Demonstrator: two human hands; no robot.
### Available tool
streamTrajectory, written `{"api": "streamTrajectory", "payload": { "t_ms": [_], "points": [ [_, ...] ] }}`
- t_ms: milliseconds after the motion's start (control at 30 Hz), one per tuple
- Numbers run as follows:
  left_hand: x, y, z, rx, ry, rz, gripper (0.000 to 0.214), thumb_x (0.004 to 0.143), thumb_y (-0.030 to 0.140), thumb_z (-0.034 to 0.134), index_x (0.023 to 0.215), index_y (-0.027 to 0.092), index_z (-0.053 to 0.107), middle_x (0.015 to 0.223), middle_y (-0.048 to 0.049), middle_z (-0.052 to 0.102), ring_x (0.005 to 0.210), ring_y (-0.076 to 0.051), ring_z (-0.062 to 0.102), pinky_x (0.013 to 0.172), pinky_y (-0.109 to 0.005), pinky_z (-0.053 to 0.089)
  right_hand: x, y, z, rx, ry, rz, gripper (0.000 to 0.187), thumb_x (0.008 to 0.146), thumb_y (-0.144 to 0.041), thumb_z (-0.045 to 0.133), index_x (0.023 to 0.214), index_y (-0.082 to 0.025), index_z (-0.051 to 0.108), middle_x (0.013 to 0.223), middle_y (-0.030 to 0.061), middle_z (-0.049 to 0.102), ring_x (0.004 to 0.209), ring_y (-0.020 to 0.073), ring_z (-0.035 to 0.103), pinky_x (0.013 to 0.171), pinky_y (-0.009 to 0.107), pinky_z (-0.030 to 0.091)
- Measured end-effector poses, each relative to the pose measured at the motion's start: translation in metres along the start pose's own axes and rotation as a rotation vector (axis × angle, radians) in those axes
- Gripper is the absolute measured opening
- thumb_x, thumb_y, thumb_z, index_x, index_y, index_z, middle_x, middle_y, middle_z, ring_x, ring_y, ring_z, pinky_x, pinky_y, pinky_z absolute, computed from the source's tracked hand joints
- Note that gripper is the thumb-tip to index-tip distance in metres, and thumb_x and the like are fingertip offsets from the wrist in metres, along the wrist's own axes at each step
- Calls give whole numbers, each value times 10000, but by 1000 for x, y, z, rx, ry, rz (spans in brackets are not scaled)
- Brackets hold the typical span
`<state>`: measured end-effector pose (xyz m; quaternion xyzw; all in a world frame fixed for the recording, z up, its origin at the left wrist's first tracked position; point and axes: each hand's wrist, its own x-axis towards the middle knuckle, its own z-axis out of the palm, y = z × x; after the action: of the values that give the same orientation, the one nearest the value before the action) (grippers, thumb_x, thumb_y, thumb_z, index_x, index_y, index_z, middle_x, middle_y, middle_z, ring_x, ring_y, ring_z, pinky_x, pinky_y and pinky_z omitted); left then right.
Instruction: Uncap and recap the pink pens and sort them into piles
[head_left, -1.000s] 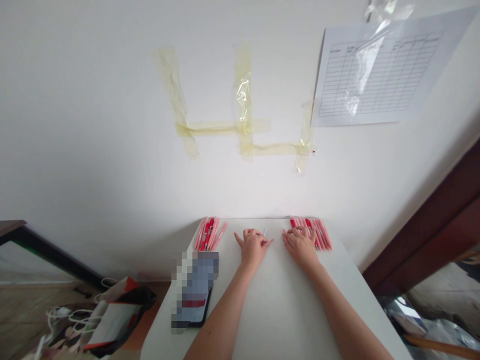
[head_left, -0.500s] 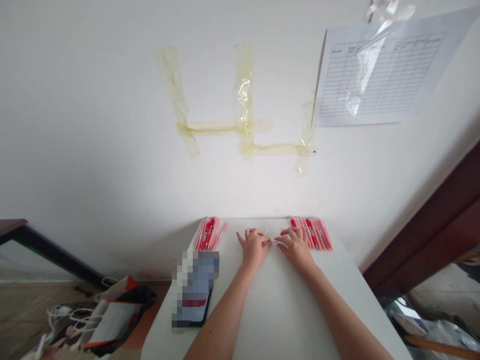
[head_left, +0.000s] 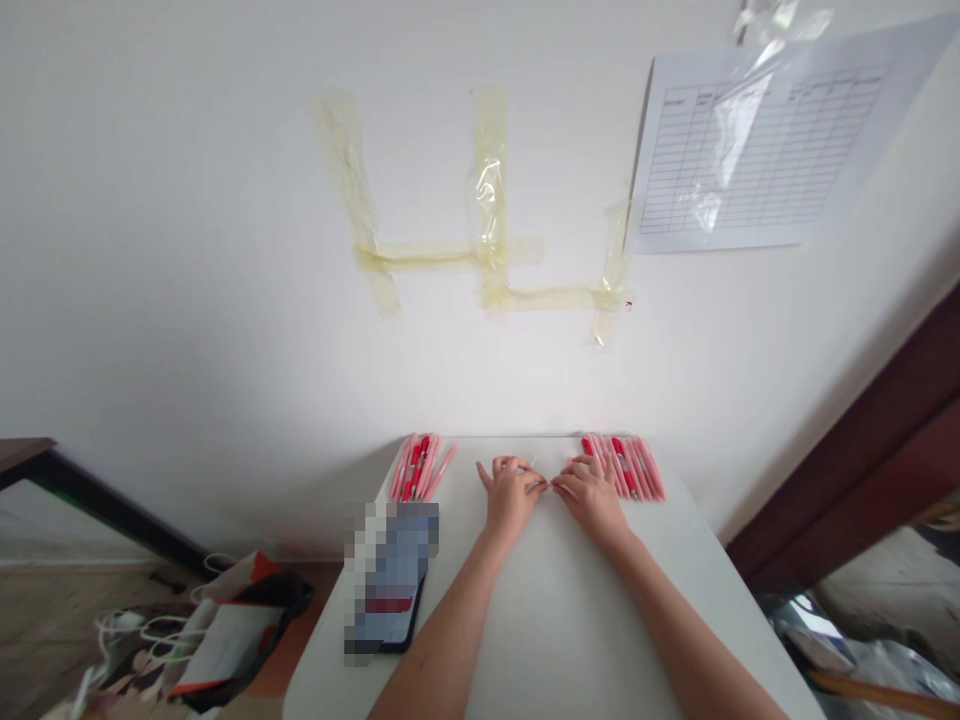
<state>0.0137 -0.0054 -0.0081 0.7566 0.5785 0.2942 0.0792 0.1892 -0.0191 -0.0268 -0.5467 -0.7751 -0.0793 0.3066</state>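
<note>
On a white table (head_left: 555,620) against the wall, my left hand (head_left: 511,492) and my right hand (head_left: 590,492) meet fingertip to fingertip near the far edge. Both are pinched. A thin white stick pokes out above my left fingers; what the right pinch holds is too small to name. A pile of several pink and red pens (head_left: 418,467) lies to the left of my left hand. A second pile of pink and red pens (head_left: 628,466) lies just right of my right hand, touching its knuckles.
A phone (head_left: 390,590) lies on the table's left side. The white wall behind carries yellowed tape strips (head_left: 487,200) and a taped printed form (head_left: 757,140). Bags and cables (head_left: 202,640) clutter the floor at left; a dark wooden frame (head_left: 862,450) stands right.
My right hand left the right pen pile and slid left until its fingertips met my left hand's. My left hand has hardly moved.
</note>
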Motion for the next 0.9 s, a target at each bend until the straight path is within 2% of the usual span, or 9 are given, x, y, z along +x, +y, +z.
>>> {"api": "streamTrajectory", "payload": {
  "t_ms": [100, 267, 533, 767, 900],
  "points": [
    [0, -1, -1, 0, 13, -6, 41, 797, 369, 727, 829, 367, 751, 1040, 18, 659, 1158, -225, 471, 1138, -719, 20, 1, 2, -3, 8, 3, 11, 189, 935, -285, 544, 947, -311, 731, 947, 21, 708, 1111, 247, 526, 1148, 597, 90],
    [1, -2, -3, 27, 2, -52, 50, 810, 354, 711, 828, 350, 758, 1059, -9, 652, 1167, -242, 459, 1131, -728, 22, 2, 4, -11, 2, 16, 43, 262, 944, -243, 497, 1061, -344, 710, 966, 26, 708, 1102, 256, 525, 1122, 622, 132],
    [2, -2, -5, 60, -4, -89, 76, 822, 359, 692, 849, 338, 761, 1072, -27, 638, 1181, -256, 437, 1133, -723, 36, 1, 2, -8, -29, 45, 37, 220, 917, -239, 535, 955, -337, 728, 1070, 31, 676, 1129, 267, 503, 1115, 632, 150],
    [3, -2, -6, 71, 38, -112, 90, 825, 340, 693, 889, 335, 756, 1073, -27, 645, 1176, -253, 445, 1128, -730, 51, -1, 1, -4, -34, -53, -7, 267, 890, -179, 542, 897, -358, 740, 931, 13, 704, 1093, 257, 535, 1136, 661, 41],
    [3, 0, -9, 80, 8, -125, 105, 835, 353, 678, 903, 335, 756, 1092, -32, 649, 1174, -252, 444, 1135, -720, 56, 0, 2, -4, -59, -72, -26, 270, 898, -209, 536, 926, -381, 742, 938, 8, 712, 1092, 261, 547, 1128, 681, 52]
  ]
}}
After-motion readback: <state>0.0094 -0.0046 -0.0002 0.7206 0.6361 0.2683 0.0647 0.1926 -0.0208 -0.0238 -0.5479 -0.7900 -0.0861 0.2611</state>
